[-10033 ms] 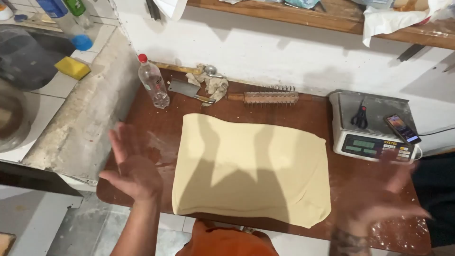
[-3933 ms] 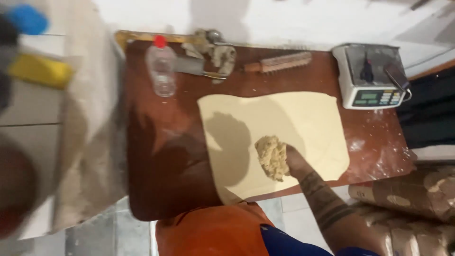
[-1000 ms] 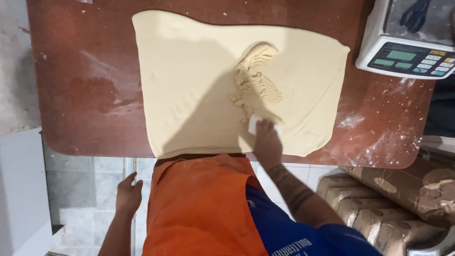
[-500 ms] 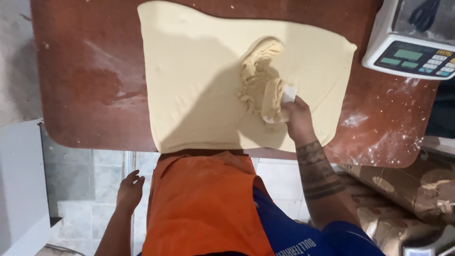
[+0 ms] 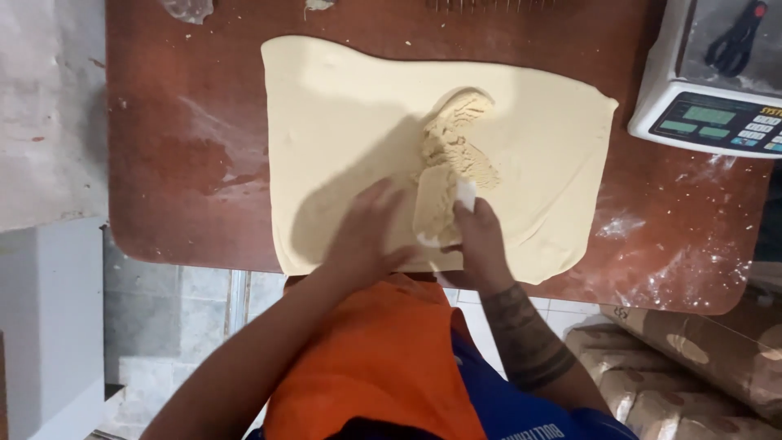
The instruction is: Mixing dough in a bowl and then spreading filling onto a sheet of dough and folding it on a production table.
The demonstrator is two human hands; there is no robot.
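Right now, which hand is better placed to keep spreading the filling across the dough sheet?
Probably the right hand: it grips the pale scraper, whose blade lies against the crumbly filling. The left hand rests flat on the dough sheet beside it, holding no tool.

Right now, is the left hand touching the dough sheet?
Touching. The head view shows the left hand pressed flat on the dough sheet near its front edge, with no gap beneath the fingers.

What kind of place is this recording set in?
Probably a small bakery or pastry workroom. A big rolled-out dough sheet lies on a floured brown table, a digital scale sits at the corner, and the right hand spreads filling with a scraper.
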